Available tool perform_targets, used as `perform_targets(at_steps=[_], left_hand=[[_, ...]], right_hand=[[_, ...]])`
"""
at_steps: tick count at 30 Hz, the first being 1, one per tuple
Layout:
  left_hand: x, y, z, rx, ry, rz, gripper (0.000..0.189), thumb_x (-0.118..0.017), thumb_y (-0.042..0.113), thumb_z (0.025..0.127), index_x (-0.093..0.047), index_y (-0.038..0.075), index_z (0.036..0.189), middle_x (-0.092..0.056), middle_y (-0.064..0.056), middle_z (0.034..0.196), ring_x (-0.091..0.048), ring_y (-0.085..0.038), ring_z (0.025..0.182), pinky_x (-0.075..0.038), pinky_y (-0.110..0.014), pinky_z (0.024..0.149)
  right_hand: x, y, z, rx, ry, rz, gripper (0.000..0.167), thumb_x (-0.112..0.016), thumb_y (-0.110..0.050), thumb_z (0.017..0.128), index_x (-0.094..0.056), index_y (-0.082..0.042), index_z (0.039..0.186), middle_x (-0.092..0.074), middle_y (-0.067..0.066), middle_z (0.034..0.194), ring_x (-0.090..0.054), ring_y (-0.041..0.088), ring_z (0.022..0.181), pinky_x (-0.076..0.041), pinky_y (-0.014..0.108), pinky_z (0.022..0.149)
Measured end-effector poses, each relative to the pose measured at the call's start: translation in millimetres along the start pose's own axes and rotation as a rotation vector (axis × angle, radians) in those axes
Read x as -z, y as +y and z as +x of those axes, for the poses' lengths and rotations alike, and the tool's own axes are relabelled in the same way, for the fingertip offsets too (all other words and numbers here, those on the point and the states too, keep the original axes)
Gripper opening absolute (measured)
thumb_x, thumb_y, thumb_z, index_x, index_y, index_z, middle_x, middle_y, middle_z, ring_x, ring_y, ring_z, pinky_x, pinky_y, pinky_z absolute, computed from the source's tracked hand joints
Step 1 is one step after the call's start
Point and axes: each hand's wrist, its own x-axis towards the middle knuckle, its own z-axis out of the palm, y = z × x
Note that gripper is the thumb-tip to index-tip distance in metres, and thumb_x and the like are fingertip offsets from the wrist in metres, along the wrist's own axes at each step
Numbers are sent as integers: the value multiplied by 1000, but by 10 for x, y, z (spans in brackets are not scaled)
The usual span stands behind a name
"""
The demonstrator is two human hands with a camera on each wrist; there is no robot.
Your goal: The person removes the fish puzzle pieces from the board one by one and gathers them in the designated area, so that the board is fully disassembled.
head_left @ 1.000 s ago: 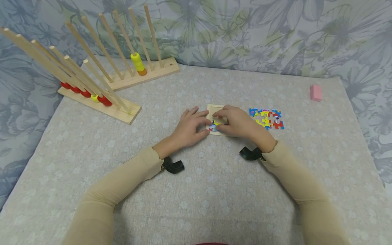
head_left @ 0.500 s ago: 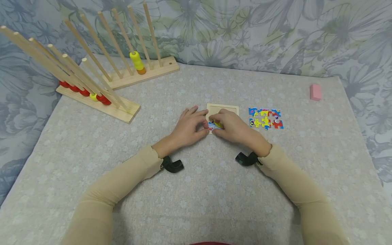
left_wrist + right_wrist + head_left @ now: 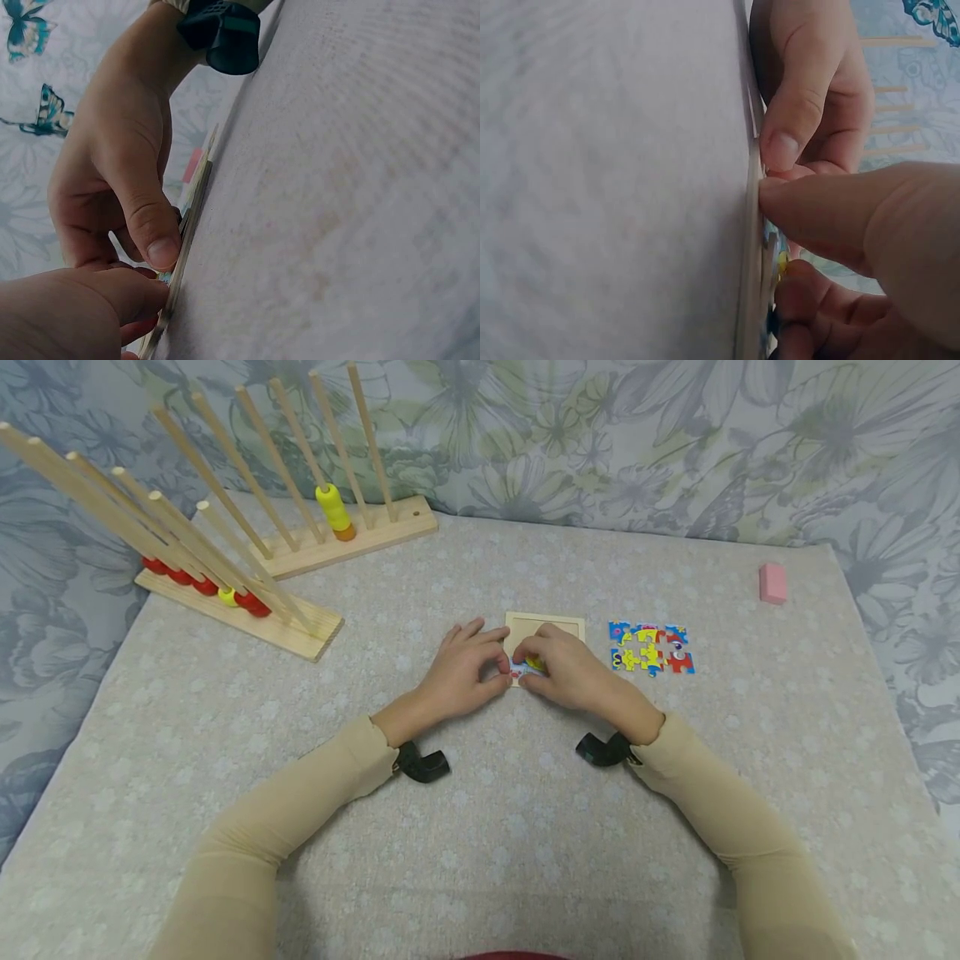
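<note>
Grey patterned worktop (image 3: 525, 827). Right hand (image 3: 573, 672) has shifted to puzzle tray (image 3: 546, 625) near-left corner; both hands' fingers pinch piece (image 3: 528, 667), left hand (image 3: 465, 672) steadying; seating under way.

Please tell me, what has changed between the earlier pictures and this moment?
The right hand drew back from the far part of the wooden puzzle tray toward its near left corner, beside the left hand, uncovering the tray's far side. Both hands now work on the puzzle piece there. The loose puzzle pieces, pink block and peg racks stayed put.
</note>
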Motion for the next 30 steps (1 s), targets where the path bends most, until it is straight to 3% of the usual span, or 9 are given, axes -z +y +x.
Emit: perform_targets(at_steps=[6,18,30], left_hand=[[-1,-8,1,-3,5,0,10,-70,23,90,-68,13,88,-55,-15,152,-32,-49,151,-16,-71,121],[2,7,1,0,-1,-5,11,-69,23,91,-68,13,88,-53,-15,153,-31,-49,151,-15,-71,122],[-3,5,-7,-3,2,-12,11,-70,24,92,-67,14,88,-53,-15,153,-30,-49,152,-15,-71,122]], right_hand=[[1,-9,5,-4,-12,-8,46,-75,-13,89,-63,-3,133,-61,14,107,-52,24,88,-45,37,75],[10,-7,-27,36,9,1,36,-75,-12,88,-69,-6,123,-62,13,107,-49,21,82,-42,33,70],[-37,37,-51,140,17,-72,36,-67,-10,96,-65,-2,131,-64,17,117,-63,26,94,-54,42,82]])
